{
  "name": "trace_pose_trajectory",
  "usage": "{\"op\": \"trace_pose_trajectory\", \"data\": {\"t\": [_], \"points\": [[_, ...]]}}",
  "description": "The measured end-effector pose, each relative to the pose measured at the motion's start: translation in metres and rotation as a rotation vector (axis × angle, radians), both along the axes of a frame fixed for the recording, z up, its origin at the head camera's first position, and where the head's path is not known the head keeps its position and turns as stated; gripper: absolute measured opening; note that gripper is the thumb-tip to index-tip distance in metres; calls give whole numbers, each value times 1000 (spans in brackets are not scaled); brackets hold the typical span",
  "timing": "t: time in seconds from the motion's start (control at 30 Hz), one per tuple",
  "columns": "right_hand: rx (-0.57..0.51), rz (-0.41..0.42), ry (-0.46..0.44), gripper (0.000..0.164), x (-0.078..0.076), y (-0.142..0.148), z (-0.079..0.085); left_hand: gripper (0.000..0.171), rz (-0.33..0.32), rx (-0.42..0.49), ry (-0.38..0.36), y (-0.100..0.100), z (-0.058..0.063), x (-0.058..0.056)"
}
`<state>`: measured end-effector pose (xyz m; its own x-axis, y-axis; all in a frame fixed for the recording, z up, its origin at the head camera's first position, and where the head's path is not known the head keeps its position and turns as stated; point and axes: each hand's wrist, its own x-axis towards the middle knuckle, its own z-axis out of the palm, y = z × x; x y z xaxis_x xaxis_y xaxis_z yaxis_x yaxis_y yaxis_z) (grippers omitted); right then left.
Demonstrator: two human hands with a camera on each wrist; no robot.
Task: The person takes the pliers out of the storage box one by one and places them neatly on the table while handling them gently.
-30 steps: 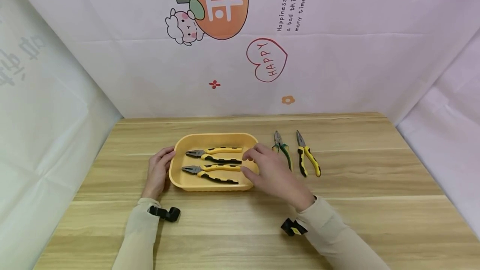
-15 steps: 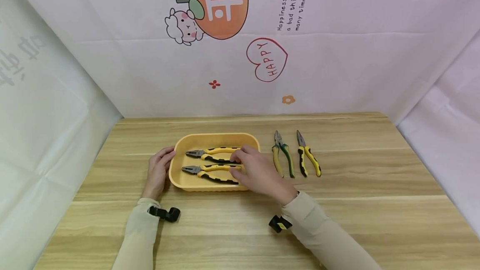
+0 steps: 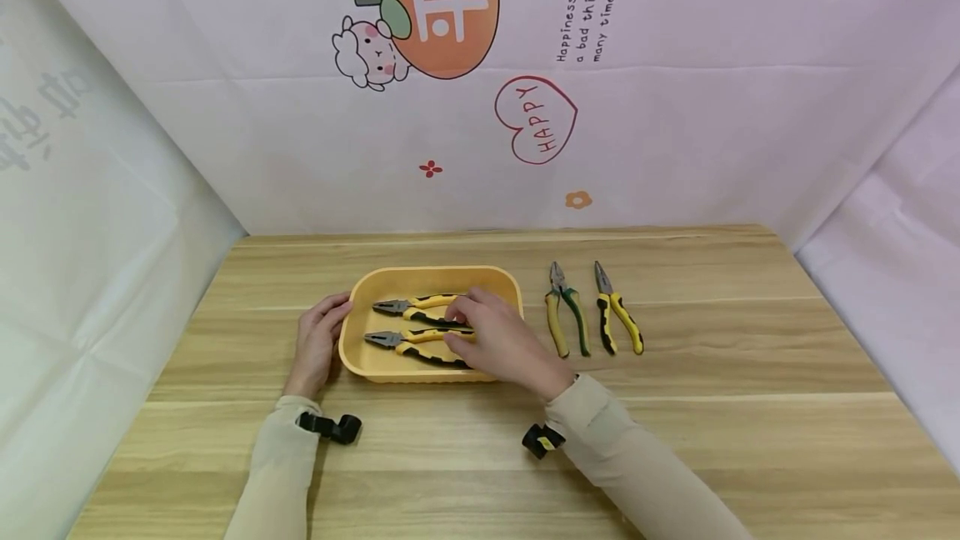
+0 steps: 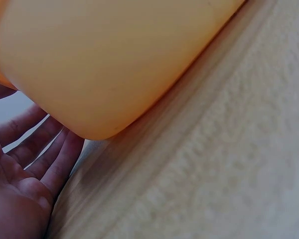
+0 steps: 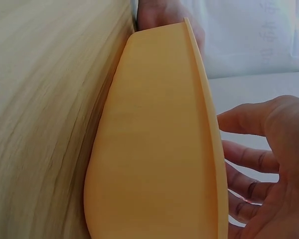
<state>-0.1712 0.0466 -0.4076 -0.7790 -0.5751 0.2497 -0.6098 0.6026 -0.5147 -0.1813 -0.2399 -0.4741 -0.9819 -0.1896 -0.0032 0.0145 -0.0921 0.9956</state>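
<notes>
A person's left hand (image 3: 317,344) rests against the left end of a yellow plastic tray (image 3: 420,280), its fingers nearly straight along the outer wall. The right hand (image 3: 501,344) reaches over the tray's right half with its fingers parted, thumb and index finger above the handle ends of two yellow-and-black combination pliers, the far pair (image 3: 405,306) and the near pair (image 3: 397,341); whether they touch cannot be told. Both lie side by side in the tray, heads leftward. Right of it, green-handled combination pliers (image 3: 559,287) and yellow-and-black long-nose pliers (image 3: 605,287) lie on the wooden table (image 3: 450,457).
</notes>
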Motion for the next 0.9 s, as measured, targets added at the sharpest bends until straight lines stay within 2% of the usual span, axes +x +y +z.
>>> {"op": "trace_pose_trajectory", "data": {"t": [0.5, 0.9], "points": [[-24, -4, -67, 22, -7, -17, -7, 38, 4, -6, 1, 0, 1, 0], [17, 2, -97, 26, -12, -22, -13, 38, 5, -10, -10, 1, 1, 0]]}}
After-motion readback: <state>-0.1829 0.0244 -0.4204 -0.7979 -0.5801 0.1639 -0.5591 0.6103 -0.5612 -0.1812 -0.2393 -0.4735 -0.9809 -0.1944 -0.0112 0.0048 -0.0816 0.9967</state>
